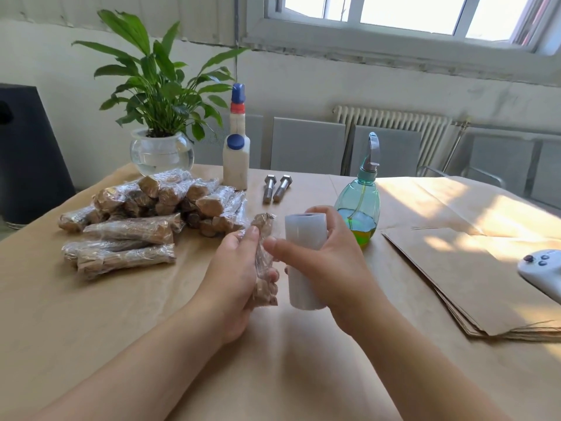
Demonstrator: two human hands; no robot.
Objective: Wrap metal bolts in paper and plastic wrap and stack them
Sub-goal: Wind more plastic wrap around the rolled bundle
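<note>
While gripped, wrapped bolt (264, 262) upright.

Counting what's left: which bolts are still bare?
The two bare metal bolts lying beside the white glue bottle; all others are wrapped.

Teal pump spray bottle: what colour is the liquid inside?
Yellow-green liquid, low in the teal pump spray bottle; head view.

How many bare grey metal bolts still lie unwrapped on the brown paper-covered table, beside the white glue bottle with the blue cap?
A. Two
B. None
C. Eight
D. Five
A: two bare grey metal bolts lie side by side on the table, just right of the white glue bottle; the other bolts in view are already wrapped.
</note>
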